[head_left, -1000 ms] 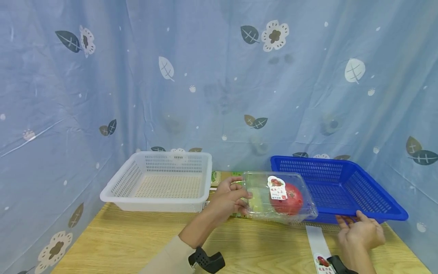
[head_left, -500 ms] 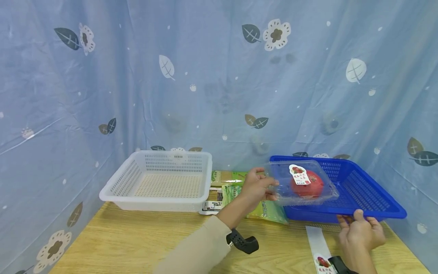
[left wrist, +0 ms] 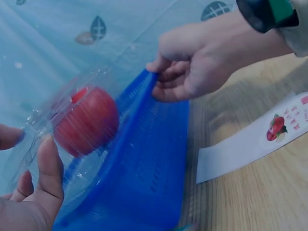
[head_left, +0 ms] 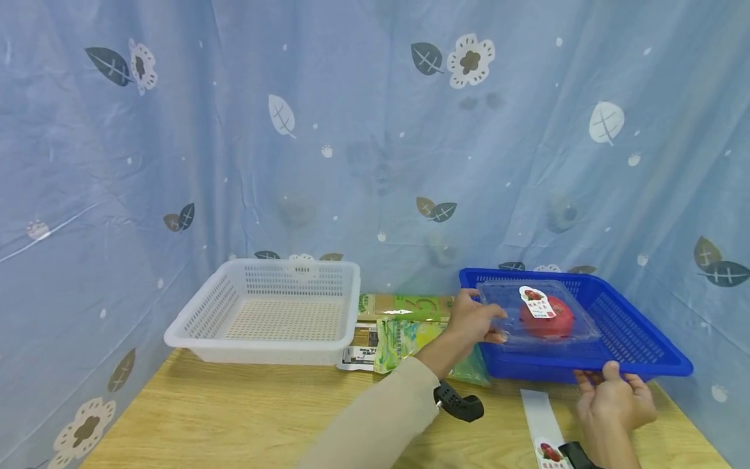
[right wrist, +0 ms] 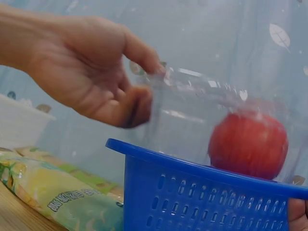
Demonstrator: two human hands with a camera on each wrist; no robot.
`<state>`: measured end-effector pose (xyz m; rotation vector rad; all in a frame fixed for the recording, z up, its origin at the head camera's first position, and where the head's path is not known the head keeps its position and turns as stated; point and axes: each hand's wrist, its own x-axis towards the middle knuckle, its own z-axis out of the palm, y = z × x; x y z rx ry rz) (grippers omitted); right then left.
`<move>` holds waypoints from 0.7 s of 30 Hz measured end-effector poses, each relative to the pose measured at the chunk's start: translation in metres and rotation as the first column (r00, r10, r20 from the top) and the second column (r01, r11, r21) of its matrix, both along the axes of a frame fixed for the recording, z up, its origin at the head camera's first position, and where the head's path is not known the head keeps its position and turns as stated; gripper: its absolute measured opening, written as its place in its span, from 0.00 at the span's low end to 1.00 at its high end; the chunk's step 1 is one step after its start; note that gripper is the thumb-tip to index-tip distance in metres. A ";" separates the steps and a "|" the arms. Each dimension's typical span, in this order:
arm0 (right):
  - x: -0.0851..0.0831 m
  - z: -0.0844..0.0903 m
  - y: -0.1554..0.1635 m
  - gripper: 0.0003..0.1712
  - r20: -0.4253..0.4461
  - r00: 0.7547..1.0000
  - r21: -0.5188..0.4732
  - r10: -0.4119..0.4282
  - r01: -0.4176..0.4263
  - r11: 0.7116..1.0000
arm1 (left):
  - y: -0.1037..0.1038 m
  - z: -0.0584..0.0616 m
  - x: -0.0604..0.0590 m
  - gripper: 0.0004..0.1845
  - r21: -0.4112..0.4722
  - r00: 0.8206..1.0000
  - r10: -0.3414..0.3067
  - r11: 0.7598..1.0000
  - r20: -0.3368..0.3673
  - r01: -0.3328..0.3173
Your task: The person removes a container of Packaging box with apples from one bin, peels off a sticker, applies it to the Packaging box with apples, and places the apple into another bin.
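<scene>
A clear plastic box with a red apple inside hangs at the blue basket, mostly over its opening. On the lid sits a white label with a red fruit print. My left hand pinches the box's left side between thumb and fingers. At the basket's front rim, my right hand grips the edge, thumb on top and fingers below. In the right wrist view, the box shows just above the basket rim. Whether the box touches the basket floor cannot be seen.
A white basket stands at the left. Several flat packages, among them a green-yellow bag, lie between the baskets. A white label strip lies on the wooden table before the blue basket. A blue curtain hangs behind.
My left hand has carried the boxed apple rightward, from left of the blue basket to over it, uncovering the packages behind. My right hand keeps its grip on the rim.
</scene>
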<state>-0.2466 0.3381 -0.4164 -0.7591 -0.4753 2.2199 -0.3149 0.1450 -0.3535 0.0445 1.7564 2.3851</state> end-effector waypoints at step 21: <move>0.000 0.000 -0.001 0.17 0.013 1.000 0.032 -0.007 0.007 0.999 | 0.020 0.009 -0.013 0.11 -0.716 0.993 -0.110 0.697 -0.050 0.042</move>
